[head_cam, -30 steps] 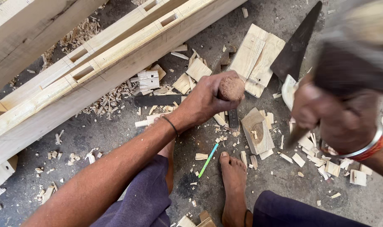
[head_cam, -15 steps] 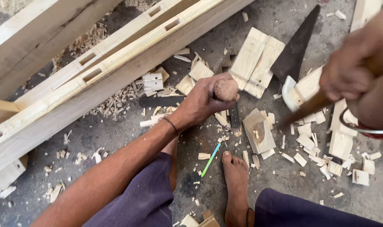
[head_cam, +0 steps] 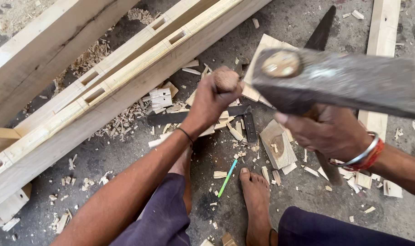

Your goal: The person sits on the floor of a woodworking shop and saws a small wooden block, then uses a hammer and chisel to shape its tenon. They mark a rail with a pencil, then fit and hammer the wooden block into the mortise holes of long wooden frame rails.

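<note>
1. Left hand (head_cam: 214,98) is wrapped tight round the wooden handle of a chisel (head_cam: 226,79), held upright over the floor (head_cam: 125,155) right beside the long mortised timber (head_cam: 125,86)
2. Right hand (head_cam: 328,132) is clenched on the shaft of a big metal-headed hammer (head_cam: 339,82), raised up close to the camera
3. Wood chips (head_cam: 121,120), a green pencil (head_cam: 227,178) and a bare foot (head_cam: 256,200) sit below

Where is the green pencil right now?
In the head view the green pencil lies on the floor low in the middle, just left of the bare foot, below the left hand gripping the chisel handle.
</note>
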